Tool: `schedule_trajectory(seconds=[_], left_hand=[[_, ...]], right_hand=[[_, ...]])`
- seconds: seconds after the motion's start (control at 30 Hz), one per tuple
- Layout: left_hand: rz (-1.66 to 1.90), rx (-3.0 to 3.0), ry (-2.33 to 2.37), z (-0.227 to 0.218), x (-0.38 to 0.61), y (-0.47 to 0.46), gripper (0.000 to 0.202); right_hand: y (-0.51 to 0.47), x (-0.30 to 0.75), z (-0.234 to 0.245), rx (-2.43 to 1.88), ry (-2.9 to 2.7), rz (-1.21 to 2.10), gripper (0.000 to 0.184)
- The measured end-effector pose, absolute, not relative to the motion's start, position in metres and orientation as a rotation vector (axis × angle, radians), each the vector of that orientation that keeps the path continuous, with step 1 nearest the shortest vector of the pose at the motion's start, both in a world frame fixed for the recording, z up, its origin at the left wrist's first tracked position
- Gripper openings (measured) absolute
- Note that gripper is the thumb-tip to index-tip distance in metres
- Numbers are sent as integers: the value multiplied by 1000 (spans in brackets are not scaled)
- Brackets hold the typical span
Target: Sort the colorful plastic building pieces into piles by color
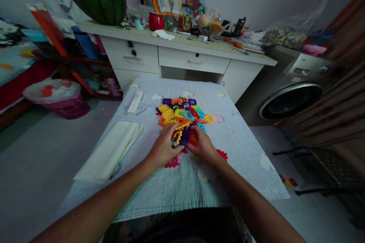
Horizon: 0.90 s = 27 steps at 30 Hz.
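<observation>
Between my two hands is a cluster of joined plastic interlocking pieces (184, 136) in purple, yellow and orange. My left hand (165, 144) is closed on its left side, at a yellow piece. Closed on the right side, my right hand (201, 142) grips it near a red-orange piece. Just beyond the hands lies a pile of colourful interlocking pieces (168, 114) with toothed edges. A pink-red piece (172, 161) lies by my left wrist, and a red piece (221, 155) shows beside my right wrist. My fingertips are partly hidden behind the cluster.
A pale cloth (256, 163) covers the table. On its left are a folded cream cloth (110, 152) and a white power strip (135, 103). Behind stands a white desk (182, 55) holding a watermelon piece (97, 3) and jars. A washing machine (288, 83) stands right.
</observation>
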<state>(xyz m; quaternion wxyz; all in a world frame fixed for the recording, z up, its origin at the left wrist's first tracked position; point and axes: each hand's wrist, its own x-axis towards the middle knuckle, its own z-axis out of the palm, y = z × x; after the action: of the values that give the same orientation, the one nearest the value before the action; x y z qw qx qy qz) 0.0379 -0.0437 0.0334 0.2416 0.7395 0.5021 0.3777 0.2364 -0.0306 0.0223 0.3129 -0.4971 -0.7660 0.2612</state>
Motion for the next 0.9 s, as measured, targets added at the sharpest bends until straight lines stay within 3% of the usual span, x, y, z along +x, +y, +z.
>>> schedule_trajectory(seconds=[0.2,0.53,0.77,0.9], left_hand=[[1131,1879,1390,59,43,-18,59],[1140,2013,1547,69,41,30,72],[782,2131,1728,64,8,-10,108],[475,2234,1695,53,-13,-50,101]], right_hand=[[0,223,42,-1198,-1851,743,56],[52,231,58,-1330,-1673,522,58],[0,289,69,-1538,-2063,294,51],[-45,318,72,-1728,-2341,392,62]])
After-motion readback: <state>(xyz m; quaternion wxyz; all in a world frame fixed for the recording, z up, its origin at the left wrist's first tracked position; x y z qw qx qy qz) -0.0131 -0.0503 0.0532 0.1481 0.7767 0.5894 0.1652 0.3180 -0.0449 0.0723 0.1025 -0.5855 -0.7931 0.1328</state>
